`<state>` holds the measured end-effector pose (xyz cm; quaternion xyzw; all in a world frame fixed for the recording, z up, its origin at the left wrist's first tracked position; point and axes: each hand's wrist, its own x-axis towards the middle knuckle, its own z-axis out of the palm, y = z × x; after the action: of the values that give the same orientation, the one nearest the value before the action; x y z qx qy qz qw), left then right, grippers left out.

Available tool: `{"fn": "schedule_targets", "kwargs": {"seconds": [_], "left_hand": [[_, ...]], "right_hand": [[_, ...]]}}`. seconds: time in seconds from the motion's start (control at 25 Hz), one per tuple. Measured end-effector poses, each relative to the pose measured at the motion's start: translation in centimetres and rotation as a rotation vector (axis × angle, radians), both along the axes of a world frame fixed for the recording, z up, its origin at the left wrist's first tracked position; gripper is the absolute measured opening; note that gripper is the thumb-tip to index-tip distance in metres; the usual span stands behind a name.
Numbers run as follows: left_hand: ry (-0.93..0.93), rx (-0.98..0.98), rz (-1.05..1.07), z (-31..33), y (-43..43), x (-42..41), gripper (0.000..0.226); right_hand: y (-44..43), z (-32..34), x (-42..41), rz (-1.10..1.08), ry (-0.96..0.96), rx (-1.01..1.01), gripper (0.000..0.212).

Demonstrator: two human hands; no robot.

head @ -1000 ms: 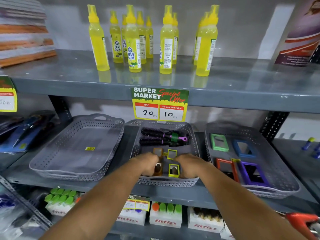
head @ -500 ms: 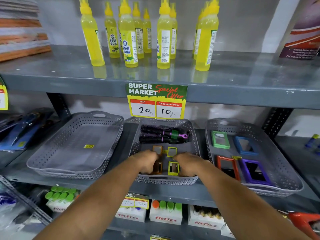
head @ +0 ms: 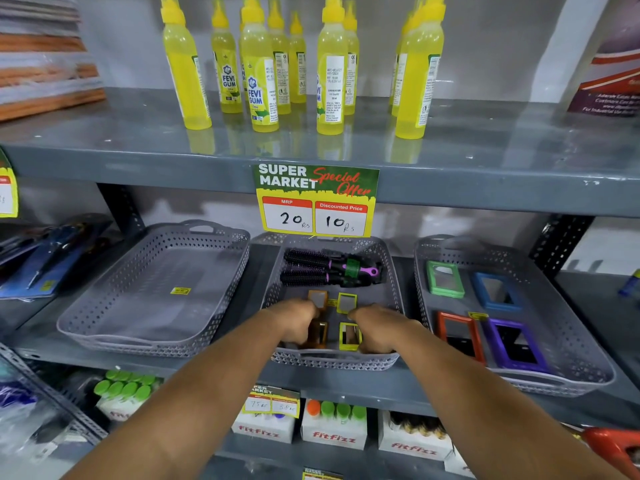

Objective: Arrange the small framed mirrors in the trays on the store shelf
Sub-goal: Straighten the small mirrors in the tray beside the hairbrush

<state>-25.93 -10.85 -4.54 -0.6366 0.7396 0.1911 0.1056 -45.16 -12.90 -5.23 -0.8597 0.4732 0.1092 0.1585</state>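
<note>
The middle grey tray (head: 334,362) holds small framed mirrors: an orange one (head: 318,298) and a yellow one (head: 346,302) behind, another orange one (head: 319,335) and another yellow one (head: 349,336) in front. My left hand (head: 294,323) rests curled against the front orange mirror. My right hand (head: 379,327) is curled beside the front yellow mirror, fingers touching its edge. Whether either hand grips its mirror is hidden by the knuckles. The right tray (head: 568,370) holds larger green (head: 444,278), blue (head: 497,292), red (head: 459,336) and purple (head: 517,344) mirrors.
Black and purple hairbrushes (head: 329,270) lie at the back of the middle tray. The left tray (head: 114,336) holds only a yellow sticker. Yellow gum bottles (head: 258,67) stand on the shelf above, with a price sign (head: 316,200) hanging from its edge. Boxed goods (head: 334,429) sit below.
The view has tilted slightly upward. Both hands stay at the two front small mirrors in the middle tray, with hardly any shift.
</note>
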Motion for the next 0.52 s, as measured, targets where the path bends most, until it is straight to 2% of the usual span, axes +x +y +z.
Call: {"fn": "schedule_targets", "kwargs": {"seconds": [0.12, 0.24, 0.52], "left_hand": [[-0.007, 0.006, -0.005, 0.2, 0.0, -0.3, 0.041], [-0.026, 0.004, -0.036, 0.4, 0.0, -0.9, 0.036], [-0.086, 0.027, -0.081, 0.4, -0.5, -1.7, 0.016]], "right_hand": [[0.0, 0.1, 0.2, -0.010, 0.012, -0.003, 0.044], [0.0, 0.0, 0.2, -0.012, 0.046, -0.004, 0.045], [-0.3, -0.2, 1.0, -0.029, 0.079, 0.011, 0.016]]}}
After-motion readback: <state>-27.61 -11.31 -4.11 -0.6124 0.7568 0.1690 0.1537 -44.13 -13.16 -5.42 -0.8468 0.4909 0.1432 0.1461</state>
